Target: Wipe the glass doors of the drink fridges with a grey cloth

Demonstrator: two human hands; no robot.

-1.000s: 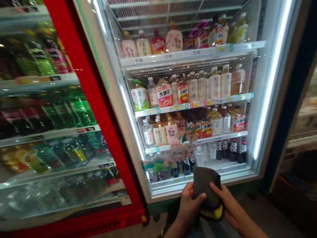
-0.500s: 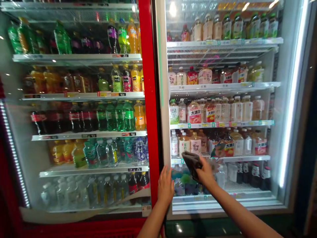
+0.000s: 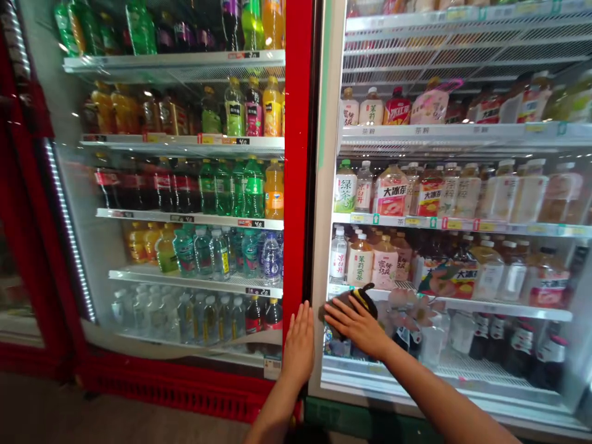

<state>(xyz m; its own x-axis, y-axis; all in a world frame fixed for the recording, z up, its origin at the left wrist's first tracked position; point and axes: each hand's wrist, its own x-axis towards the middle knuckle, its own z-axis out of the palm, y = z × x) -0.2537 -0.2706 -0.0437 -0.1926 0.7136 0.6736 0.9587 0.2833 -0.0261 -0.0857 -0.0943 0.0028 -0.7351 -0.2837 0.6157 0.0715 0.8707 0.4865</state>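
My left hand [image 3: 299,345] lies flat against the red door frame [image 3: 297,185], at the gap between the two glass-door fridges, with its fingers pointing up. My right hand [image 3: 358,327] is spread over a dark folded cloth [image 3: 370,302] and presses it on the lower left part of the right fridge's glass door, beside its pale frame [image 3: 324,246]. The cloth shows a yellow edge and sticks out above and left of the fingers. Part of it is hidden under the palm.
Behind the left glass stand rows of soda and water bottles [image 3: 253,185]. Tea bottles [image 3: 392,191] fill shelves behind the right glass. Faint flower pictures [image 3: 411,308] show on the right door. A red grille [image 3: 185,394] runs below the left fridge, above the floor [image 3: 37,407].
The view has shifted closer and downward. My right hand has gone from gripping the bunched cloth to lying spread over it, nearer the door's left frame. My left hand stays at the frame.
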